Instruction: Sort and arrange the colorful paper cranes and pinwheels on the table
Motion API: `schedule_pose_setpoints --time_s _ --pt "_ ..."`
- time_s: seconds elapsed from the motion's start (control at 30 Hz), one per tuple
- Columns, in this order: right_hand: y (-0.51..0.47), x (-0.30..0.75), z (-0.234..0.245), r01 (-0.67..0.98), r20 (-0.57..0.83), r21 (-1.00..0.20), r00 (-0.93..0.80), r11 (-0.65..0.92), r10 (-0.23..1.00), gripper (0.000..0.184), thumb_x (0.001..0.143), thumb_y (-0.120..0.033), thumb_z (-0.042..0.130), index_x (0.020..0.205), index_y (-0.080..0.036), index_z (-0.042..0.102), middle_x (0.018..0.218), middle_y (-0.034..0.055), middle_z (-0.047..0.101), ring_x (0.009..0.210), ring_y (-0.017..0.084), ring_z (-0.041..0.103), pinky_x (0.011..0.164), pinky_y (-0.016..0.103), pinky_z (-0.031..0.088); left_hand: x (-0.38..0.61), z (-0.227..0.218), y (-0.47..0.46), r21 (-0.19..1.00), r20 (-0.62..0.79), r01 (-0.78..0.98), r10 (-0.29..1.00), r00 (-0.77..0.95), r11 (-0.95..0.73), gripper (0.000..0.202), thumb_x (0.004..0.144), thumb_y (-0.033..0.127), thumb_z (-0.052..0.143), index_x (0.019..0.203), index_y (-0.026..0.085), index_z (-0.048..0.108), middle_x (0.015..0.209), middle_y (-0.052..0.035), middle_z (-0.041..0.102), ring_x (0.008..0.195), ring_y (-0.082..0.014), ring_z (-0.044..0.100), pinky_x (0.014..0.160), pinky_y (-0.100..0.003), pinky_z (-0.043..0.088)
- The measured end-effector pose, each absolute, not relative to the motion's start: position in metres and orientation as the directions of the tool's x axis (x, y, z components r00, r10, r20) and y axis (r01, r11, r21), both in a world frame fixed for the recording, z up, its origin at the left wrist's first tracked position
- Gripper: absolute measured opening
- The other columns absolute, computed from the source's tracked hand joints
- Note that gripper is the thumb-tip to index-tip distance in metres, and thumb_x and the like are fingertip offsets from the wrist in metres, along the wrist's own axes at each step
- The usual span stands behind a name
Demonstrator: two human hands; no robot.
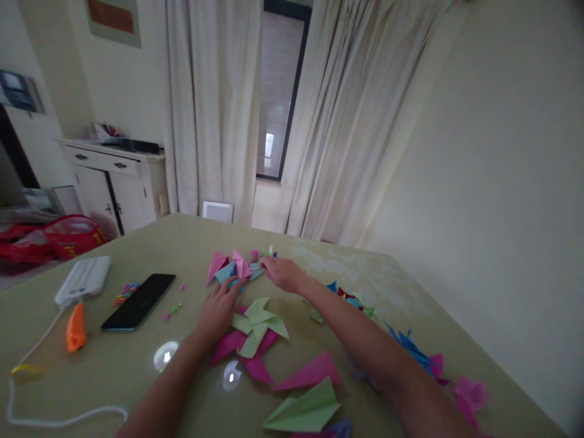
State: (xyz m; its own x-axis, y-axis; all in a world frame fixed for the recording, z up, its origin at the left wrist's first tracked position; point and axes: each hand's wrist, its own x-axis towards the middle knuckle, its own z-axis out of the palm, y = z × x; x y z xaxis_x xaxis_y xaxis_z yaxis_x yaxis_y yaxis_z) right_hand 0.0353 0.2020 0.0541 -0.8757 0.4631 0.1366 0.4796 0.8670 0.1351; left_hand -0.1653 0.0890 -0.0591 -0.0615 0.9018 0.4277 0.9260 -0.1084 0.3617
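Note:
My left hand (219,307) lies flat on the olive-green table (137,365), fingers stretched toward a pink and blue paper pinwheel (232,269) and touching its near edge. My right hand (281,272) reaches to the far side of that pinwheel, its fingers pinched on one blue tip. Just behind the fingertips sits a small green folded piece (267,251). A green pinwheel on magenta paper (256,319) rests between my forearms.
A black phone (139,300), a white power bank (84,278) with its cable, an orange object (75,328) and small beads lie at the left. Folded pink (310,372) and green (305,410) paper shapes sit near the front; blue, red and pink origami are at the right.

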Motion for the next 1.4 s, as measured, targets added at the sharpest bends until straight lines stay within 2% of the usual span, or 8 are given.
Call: schedule_pose_setpoints --time_s 0.17,0.47,0.77,0.9,1.0,1.1,1.23,1.4 --pt "0.155 0.059 0.066 0.435 0.081 0.120 -0.900 0.892 0.428 0.016 0.110 -0.024 0.051 0.122 -0.018 0.060 0.112 0.0124 0.077 0.102 0.025 0.075 0.083 0.032 0.054 -0.166 -0.066 0.092 0.177 0.309 0.984 0.950 -0.039 -0.017 0.062 0.099 0.007 0.041 0.156 0.027 0.054 0.151 -0.0155 0.058 0.130 -0.0322 0.062 0.105 -0.047 0.053" --pt "0.123 0.083 0.024 0.539 -0.032 0.094 -0.839 0.837 0.544 0.022 0.107 -0.034 0.057 0.122 -0.020 0.065 0.117 0.0109 0.078 0.097 0.026 0.078 0.070 0.031 0.055 -0.168 -0.045 0.081 0.173 0.230 0.977 0.960 -0.160 0.122 0.030 0.107 0.028 0.041 0.118 0.018 0.067 0.126 -0.0150 0.059 0.103 -0.0263 0.069 0.091 -0.040 0.057" --pt "0.112 0.100 0.045 0.607 0.111 -0.180 -0.769 0.774 0.629 0.023 0.108 -0.036 0.060 0.125 -0.023 0.068 0.117 0.0067 0.078 0.100 0.022 0.074 0.078 0.028 0.049 -0.174 -0.042 0.076 0.108 0.221 0.967 0.943 -0.250 0.231 0.025 0.106 0.034 0.039 0.106 0.020 0.060 0.126 -0.0164 0.064 0.103 -0.0304 0.072 0.086 -0.041 0.055" --pt "0.108 0.109 0.059 0.624 0.126 -0.173 -0.753 0.762 0.646 0.024 0.108 -0.035 0.060 0.127 -0.023 0.067 0.120 0.0082 0.077 0.104 0.023 0.073 0.083 0.029 0.051 -0.178 -0.037 0.077 0.208 0.228 0.939 0.920 -0.318 0.273 0.018 0.097 0.032 0.045 0.106 0.021 0.055 0.109 -0.0151 0.071 0.096 -0.0324 0.074 0.079 -0.041 0.054" --pt "0.103 0.112 0.069 0.627 0.148 -0.141 -0.752 0.766 0.642 0.023 0.108 -0.035 0.059 0.124 -0.021 0.068 0.116 0.0092 0.076 0.106 0.025 0.073 0.086 0.031 0.053 -0.179 -0.032 0.075 0.388 0.265 0.879 0.881 -0.393 0.276 0.019 0.091 0.039 0.049 0.101 0.024 0.053 0.096 -0.0112 0.073 0.087 -0.0312 0.073 0.074 -0.040 0.053" --pt "0.096 0.113 0.075 0.624 0.212 -0.169 -0.733 0.763 0.646 0.029 0.108 -0.041 0.059 0.128 -0.020 0.065 0.120 0.0100 0.074 0.110 0.026 0.072 0.089 0.033 0.055 -0.163 -0.025 0.070 0.614 0.353 0.787 0.867 -0.351 0.069 0.028 0.088 0.050 0.057 0.101 0.026 0.051 0.081 -0.0030 0.068 0.076 -0.0259 0.070 0.069 -0.036 0.053" --pt "0.090 0.114 0.079 0.575 0.292 -0.214 -0.734 0.790 0.613 0.046 0.106 -0.046 0.064 0.145 -0.023 0.056 0.132 0.0098 0.070 0.115 0.027 0.071 0.089 0.035 0.056 -0.113 -0.019 0.056 0.753 0.487 0.561 0.865 -0.125 -0.344 0.027 0.094 0.050 0.063 0.100 0.026 0.051 0.089 -0.0017 0.065 0.079 -0.0190 0.066 0.074 -0.032 0.056" --pt "0.090 0.124 0.084 0.568 0.215 -0.182 -0.774 0.803 0.596 0.023 0.105 -0.040 0.067 0.116 -0.020 0.069 0.111 0.0082 0.075 0.102 0.025 0.073 0.084 0.032 0.053 -0.075 -0.023 0.046 0.820 0.466 0.370 0.885 0.011 -0.436 0.027 0.099 0.050 0.065 0.102 0.025 0.056 0.096 -0.0037 0.068 0.087 -0.0190 0.067 0.082 -0.032 0.059"
